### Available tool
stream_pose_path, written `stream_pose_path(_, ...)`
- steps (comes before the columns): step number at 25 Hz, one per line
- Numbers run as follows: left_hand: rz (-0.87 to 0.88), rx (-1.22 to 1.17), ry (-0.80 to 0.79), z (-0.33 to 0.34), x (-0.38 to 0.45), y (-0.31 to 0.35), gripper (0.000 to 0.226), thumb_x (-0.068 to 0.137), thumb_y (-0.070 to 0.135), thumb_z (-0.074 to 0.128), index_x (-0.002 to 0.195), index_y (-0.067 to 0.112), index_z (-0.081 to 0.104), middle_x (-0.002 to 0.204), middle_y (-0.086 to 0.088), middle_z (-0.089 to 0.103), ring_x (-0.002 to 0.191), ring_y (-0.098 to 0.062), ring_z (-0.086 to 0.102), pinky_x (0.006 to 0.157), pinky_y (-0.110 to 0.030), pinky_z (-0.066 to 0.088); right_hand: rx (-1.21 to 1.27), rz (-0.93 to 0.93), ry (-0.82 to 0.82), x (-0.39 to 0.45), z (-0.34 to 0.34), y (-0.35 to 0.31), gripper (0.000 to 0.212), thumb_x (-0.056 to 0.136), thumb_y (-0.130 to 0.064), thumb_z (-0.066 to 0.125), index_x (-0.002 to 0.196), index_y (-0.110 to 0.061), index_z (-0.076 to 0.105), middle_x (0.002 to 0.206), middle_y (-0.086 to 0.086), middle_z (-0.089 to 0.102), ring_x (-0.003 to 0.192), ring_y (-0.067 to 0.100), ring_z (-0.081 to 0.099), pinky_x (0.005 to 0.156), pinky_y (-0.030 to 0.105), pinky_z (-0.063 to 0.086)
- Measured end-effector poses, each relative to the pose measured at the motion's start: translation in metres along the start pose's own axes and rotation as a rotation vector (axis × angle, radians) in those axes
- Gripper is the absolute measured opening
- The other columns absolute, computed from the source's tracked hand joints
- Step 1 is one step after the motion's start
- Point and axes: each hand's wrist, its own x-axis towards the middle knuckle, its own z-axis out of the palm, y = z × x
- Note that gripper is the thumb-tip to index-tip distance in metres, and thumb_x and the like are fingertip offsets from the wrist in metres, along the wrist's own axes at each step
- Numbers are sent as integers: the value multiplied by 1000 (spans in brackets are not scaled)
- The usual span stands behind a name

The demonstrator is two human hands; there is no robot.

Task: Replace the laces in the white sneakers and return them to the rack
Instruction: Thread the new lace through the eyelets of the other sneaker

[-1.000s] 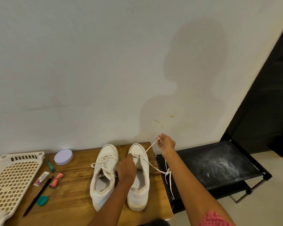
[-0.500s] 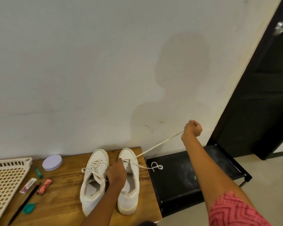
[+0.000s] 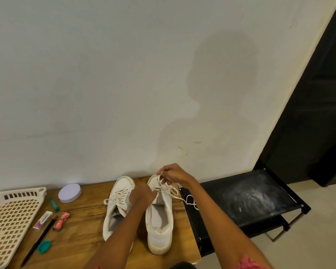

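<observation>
**Lace worked at the toe of the right-hand sneaker**

Nearest the person, at the front edge of the brown wooden table (image 3: pixel 81 235), the heels of the two white low-top sneakers pointed back toward them, toes toward the wall, so the eyelets lay within reach. The left white sneaker (image 3: pixel 116 206) kept its lace tied in a loose bow. The right white sneaker (image 3: pixel 159 220) sat by the table's right edge, its thin white lace (image 3: pixel 184 199) trailing off that edge over the black metal shoe rack (image 3: pixel 250 197), probably slack left free for threading.

The left hand (image 3: pixel 142 195), fingers curled, appeared to grip the right sneaker's tongue area to steady it; exactly what it pinched could not be told. Farther on, at the toe end, the right hand (image 3: pixel 174 174) pinched the lace between thumb and fingers, wrist bent down, forearm reaching in from the right.

Toward the table's left edge lay a cream perforated plastic tray (image 3: pixel 10 216), and toward the back edge a round lilac lid (image 3: pixel 69 192)
</observation>
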Motion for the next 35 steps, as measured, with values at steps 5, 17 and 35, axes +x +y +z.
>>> stream_pose_path(5, -2, 1, 62, 0, 4, -2, 28, 90, 33, 55, 105, 12, 66, 107, -9, 67, 103, -29, 62, 81, -33, 48, 54, -85, 103, 8, 38, 32, 20, 93, -11, 56, 105, 3, 64, 76, 8, 63, 42, 0, 56, 43, 12, 42)
stream_pose_path(17, 44, -178, -51, -6, 15, -26, 17, 90, 24, 55, 85, 16, 70, 73, -5, 65, 48, -22, 57, 74, -29, 54, -18, -148, 113, 6, 37, 35, 13, 75, 8, 69, 78, -4, 65, 78, 8, 63, 73, 13, 60, 70, 22, 54)
stream_pose_path(35, 57, -217, -38, -5, 11, -25, 21, 92, 20, 54, 75, 17, 66, 65, -5, 61, 48, -20, 54, 75, -34, 54, 46, 40, 213, -1, 54, 38, 20, 86, 0, 48, 88, -11, 65, 75, 2, 61, 61, 11, 57, 57, 20, 46)
